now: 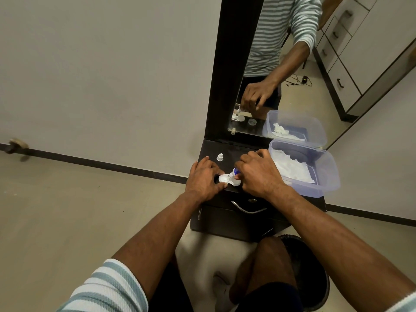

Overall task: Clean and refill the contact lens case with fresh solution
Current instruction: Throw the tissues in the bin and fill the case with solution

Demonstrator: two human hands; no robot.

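While the right hand (258, 174) grips the tilted solution bottle (235, 171) over the lens case (227, 179), the left hand (203, 176) pinches that case steady on the dark cabinet (225, 147). Refilling looks underway; the bottle's cap (220, 157) lies apart, so closing remains.

A dark wooden dresser (227, 199) stands against a pale wall, its drawer fitted with a curved metal handle (248, 208). A tall dark-framed mirror (315, 64) rises from its back edge. On its right end sits a clear plastic container (326, 176) with white tissue (290, 168) inside. A dark round bin (315, 278) stands on the tiled floor (67, 210) below.
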